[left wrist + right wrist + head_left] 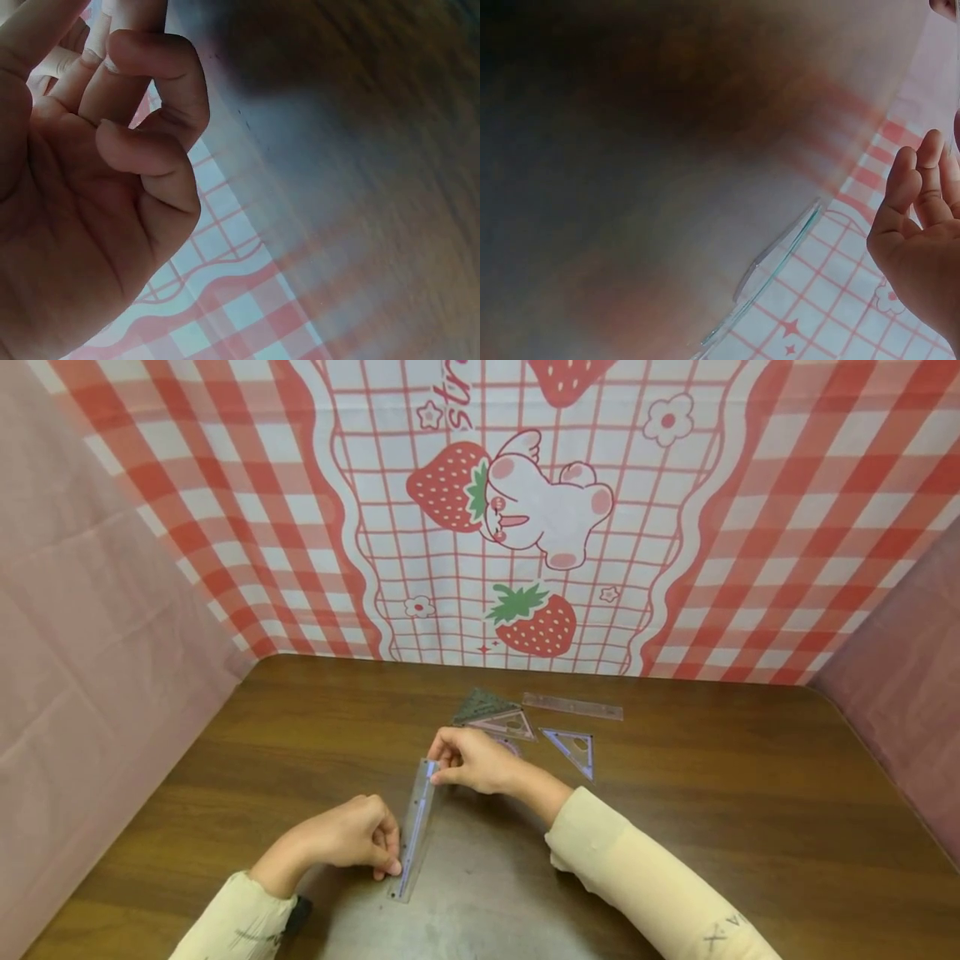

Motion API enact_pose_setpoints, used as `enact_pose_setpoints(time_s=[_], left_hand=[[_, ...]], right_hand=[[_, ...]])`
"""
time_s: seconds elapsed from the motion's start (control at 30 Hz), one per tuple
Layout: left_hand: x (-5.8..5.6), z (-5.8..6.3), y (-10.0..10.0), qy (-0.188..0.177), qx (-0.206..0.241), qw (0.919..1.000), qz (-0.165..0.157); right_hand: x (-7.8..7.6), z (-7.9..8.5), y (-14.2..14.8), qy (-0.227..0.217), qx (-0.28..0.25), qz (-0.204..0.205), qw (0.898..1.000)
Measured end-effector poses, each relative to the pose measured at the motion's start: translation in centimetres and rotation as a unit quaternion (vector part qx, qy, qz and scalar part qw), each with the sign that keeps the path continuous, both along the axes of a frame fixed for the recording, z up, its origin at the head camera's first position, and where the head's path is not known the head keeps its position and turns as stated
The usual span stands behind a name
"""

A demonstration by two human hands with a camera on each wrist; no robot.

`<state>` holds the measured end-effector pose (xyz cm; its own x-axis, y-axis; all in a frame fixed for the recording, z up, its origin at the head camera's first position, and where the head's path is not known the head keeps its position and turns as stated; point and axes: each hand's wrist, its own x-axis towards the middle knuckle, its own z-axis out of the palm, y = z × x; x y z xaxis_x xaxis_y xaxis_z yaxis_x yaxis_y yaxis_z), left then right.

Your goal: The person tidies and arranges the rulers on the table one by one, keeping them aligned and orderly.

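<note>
Holding a ruler (417, 827) at both ends.
Left hand (351, 833) pinches near end; right hand (476, 762) pinches far end, blue triangle (568, 756) lying beyond.

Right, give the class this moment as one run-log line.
left hand: grips near end of clear blue-striped ruler | right hand: pinches its far end | on table: pinkish ruler, blue-edged set square

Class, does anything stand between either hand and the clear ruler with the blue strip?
Nothing visible does: the right hand pinches the clear ruler at its far end and the left hand holds its near end. The blue-edged set square lies off to the right, out of the way.
</note>
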<state>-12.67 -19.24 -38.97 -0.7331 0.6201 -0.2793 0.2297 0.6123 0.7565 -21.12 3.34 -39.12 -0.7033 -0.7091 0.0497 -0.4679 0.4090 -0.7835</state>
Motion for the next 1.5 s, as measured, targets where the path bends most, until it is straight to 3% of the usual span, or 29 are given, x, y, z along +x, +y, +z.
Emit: enact_pose_setpoints(time_s=[0.63,1.03,1.5], left_hand=[[-0.3,0.0,0.3,0.012,-0.034,0.9994,-0.001],[-0.4,0.0,0.7,0.023,-0.055,0.9982,-0.007],[-0.3,-0.1,1.0,0.017,-0.076,0.9970,0.006]], right_hand=[[-0.7,-0.5,-0.3,0.002,0.050,0.005,0.999],[-0.6,-0.6,-0.9,-0.019,0.097,-0.007,0.995],[-0.4,-0.6,-1.2,-0.001,0.138,-0.012,0.990]])
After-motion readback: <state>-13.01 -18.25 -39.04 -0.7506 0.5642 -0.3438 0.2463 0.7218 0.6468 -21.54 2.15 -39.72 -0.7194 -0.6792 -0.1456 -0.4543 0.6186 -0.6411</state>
